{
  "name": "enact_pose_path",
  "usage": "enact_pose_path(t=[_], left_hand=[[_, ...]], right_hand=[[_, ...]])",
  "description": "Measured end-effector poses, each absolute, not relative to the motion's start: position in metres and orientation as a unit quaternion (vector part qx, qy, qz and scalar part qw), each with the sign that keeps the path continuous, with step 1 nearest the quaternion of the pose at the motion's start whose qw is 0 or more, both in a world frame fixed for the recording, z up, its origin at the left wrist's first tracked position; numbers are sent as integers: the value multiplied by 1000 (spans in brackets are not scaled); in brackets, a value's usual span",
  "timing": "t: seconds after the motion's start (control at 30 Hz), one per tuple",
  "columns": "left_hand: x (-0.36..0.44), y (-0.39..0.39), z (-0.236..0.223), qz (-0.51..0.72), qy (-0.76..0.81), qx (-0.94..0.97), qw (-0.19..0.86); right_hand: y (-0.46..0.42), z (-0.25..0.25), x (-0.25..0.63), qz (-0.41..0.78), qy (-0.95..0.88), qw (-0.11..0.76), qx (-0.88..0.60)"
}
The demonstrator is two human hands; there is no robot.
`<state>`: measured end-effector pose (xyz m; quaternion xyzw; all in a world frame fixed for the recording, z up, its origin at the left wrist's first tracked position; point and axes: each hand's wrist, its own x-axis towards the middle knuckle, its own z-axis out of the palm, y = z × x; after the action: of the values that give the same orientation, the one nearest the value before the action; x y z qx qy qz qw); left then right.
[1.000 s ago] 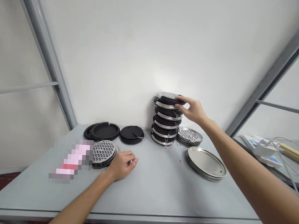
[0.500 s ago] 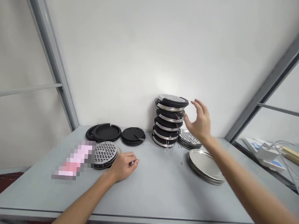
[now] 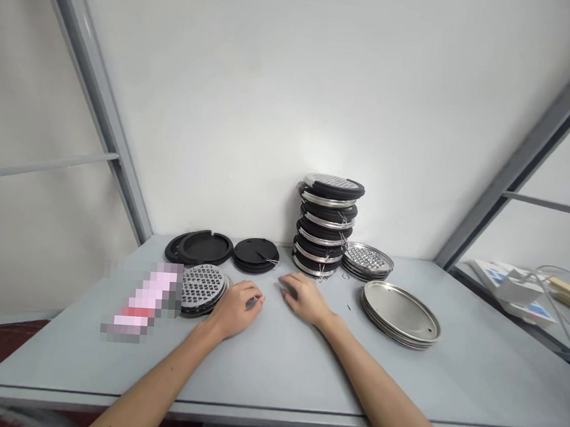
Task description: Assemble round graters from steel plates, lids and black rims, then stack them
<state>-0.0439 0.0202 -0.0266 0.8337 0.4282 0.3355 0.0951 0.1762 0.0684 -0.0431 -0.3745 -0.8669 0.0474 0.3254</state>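
Note:
My left hand (image 3: 233, 308) rests on the table, loosely closed with thumb and fingertips together and nothing visible in it. It lies against the right side of a short stack of perforated grater discs (image 3: 202, 287). My right hand (image 3: 305, 297) is palm down over the table, fingers bent and apart from the thumb, holding nothing. Behind it rises a tall stack of round black-and-silver pieces with wire clips (image 3: 325, 232), topped by a perforated grater disc (image 3: 332, 181). A low stack of black round lids (image 3: 254, 251) stands left of that, a wire clip on top.
Black rimmed rings (image 3: 205, 247) lie at the back left. More grater discs (image 3: 368, 258) and plain metal discs (image 3: 399, 309) are stacked at the right. A pixelated pink item (image 3: 147, 298) is at the left. Metal posts flank the table; boxes and cables (image 3: 516, 289) lie beyond the right post.
My right hand has come down and left from beside the top of the tall stack to the table near my left hand. My left hand has stayed in place; the view has shifted slightly.

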Motion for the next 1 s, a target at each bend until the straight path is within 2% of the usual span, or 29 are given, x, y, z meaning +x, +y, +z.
enact_pose_path(t=[0.57, 0.73, 1.0], left_hand=[[-52, 17, -16, 303, 441, 840, 88], [-43, 31, -3, 292, 424, 857, 29], [-35, 62, -5, 373, 439, 817, 11]], right_hand=[[66, -46, 185, 137, -868, 303, -369], [67, -45, 184, 144, -866, 308, -366], [67, -40, 184, 156, -867, 303, -365]])
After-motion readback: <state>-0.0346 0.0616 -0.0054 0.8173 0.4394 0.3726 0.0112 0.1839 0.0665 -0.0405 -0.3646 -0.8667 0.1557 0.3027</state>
